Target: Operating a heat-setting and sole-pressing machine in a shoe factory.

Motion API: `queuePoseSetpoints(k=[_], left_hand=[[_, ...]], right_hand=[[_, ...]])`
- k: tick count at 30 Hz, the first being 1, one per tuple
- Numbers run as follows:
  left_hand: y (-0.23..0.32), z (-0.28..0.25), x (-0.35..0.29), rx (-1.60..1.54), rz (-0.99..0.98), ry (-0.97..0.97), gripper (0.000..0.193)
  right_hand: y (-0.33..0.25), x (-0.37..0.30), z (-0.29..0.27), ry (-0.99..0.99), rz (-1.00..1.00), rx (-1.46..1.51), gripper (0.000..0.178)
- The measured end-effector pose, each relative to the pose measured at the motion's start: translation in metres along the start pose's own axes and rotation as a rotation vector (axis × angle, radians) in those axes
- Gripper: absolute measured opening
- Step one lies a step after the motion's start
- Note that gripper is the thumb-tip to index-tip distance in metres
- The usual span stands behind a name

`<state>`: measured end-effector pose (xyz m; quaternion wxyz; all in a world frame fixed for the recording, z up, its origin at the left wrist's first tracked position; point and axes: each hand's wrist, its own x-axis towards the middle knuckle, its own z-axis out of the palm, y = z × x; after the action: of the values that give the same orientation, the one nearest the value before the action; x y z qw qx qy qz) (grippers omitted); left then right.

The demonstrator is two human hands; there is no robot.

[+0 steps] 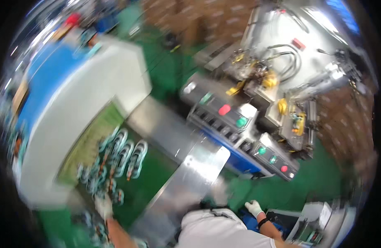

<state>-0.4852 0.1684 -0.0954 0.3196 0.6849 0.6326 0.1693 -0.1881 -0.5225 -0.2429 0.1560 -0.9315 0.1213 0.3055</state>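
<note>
My left hand (103, 206), in a pale glove, reaches down to the near end of a group of grey and teal pieces with orange parts that look like shoe uppers (136, 160). Its fingers are smeared by motion, so whether it grips one of them does not show. Off to the right side of my body is my right hand (253, 208), also in a white glove, above a dark blue thing. Its fingers look a little apart, with nothing visible in them. A black band circles that wrist.
A white machine housing (45, 157) with a tunnel opening stands at left. Before me lies a metal ledge (198, 165). Beyond it is a machine with a control panel (223, 109) of red and green buttons and yellow clamps (282, 106). A grey bin (318, 219) stands at lower right.
</note>
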Motion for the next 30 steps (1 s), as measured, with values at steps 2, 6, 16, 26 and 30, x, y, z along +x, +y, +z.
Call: queuePoseSetpoints(k=[2, 6, 16, 26, 30], left_hand=[[-0.086, -0.018, 0.005, -0.235, 0.397, 0.169, 0.016], [-0.286, 0.012, 0.046, 0.272, -0.055, 0.114, 0.068], [-0.114, 0.075, 0.029, 0.201, 0.417, -0.267, 0.038], [0.333, 0.201, -0.19, -0.277, 1.575, -0.917, 0.035], [0.474, 0.211, -0.282, -0.556, 1.877, -0.857, 0.044]], right_hand=[[-0.047, -0.001, 0.007, -0.062, -0.112, -0.124, 0.072], [-0.127, -0.001, 0.016, -0.15, -0.282, -0.273, 0.069], [-0.377, -0.091, 0.03, -0.266, -0.972, 0.072, 0.067], [-0.34, -0.122, -0.118, -0.01, -0.74, 0.289, 0.06], [-0.249, -0.097, -0.213, -0.044, -0.711, 1.081, 0.052]])
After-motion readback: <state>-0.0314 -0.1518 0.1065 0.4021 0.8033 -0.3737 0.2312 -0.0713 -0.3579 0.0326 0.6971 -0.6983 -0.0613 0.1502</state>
